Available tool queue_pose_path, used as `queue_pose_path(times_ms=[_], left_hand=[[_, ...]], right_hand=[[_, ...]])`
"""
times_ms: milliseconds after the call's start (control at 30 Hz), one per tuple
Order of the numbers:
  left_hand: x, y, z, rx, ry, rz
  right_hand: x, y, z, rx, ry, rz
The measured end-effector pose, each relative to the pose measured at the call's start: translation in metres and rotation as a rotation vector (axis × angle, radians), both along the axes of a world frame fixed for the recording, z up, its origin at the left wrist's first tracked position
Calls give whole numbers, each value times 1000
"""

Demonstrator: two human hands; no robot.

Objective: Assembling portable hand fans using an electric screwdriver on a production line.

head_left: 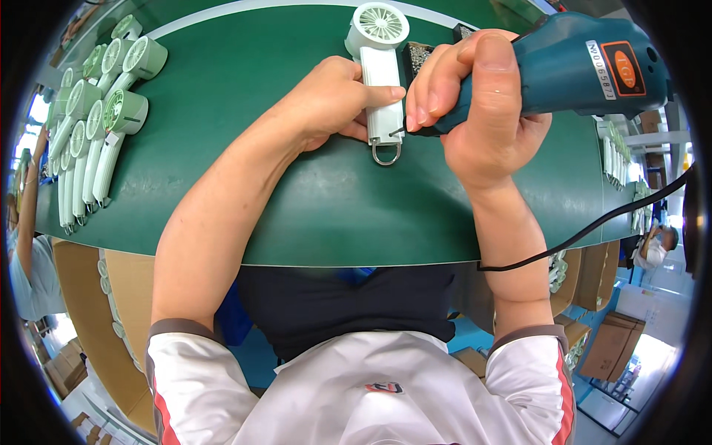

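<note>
A pale green handheld fan (382, 70) lies on the green tabletop, its round grille pointing away from me and its handle toward me. My left hand (330, 100) is closed around the handle, thumb across its upper face. A wire loop (386, 157) sticks out of the handle's near end. In my right hand (489, 119) I grip a teal electric screwdriver (567, 67) that points left. Its thin bit reaches the handle's near end, beside the loop; whether it sits in a screw is too small to tell.
Several similar fans (93, 122) stand grouped at the table's left. More pale parts (614, 156) lie at the right edge. A black tray of small metal pieces (417, 58) sits behind my right fingers. A black cord (593, 222) crosses my right forearm. Cardboard boxes (126, 289) flank me below the table.
</note>
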State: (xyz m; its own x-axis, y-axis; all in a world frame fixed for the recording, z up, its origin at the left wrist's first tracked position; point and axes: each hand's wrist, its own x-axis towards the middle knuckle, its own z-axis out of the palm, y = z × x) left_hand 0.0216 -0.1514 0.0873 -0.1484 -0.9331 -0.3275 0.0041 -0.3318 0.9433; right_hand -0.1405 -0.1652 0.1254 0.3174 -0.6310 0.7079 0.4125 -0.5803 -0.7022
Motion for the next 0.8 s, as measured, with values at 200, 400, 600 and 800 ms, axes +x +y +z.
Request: queue_pose_path(times_ms=[200,400,600,800], left_hand=[[-1,2,4,4,-8,-4],[0,-1,-6,35,-5,17],[-3,-1,-2,51,-17,7],[-5,1,0,31,-72,33]], right_hand=[[-3,-4,-6,26,-74,119],[-43,-15,28,132,-273,258],[-83,-44,14,142,-261,-109],[-41,-57,4,139,-898,810]])
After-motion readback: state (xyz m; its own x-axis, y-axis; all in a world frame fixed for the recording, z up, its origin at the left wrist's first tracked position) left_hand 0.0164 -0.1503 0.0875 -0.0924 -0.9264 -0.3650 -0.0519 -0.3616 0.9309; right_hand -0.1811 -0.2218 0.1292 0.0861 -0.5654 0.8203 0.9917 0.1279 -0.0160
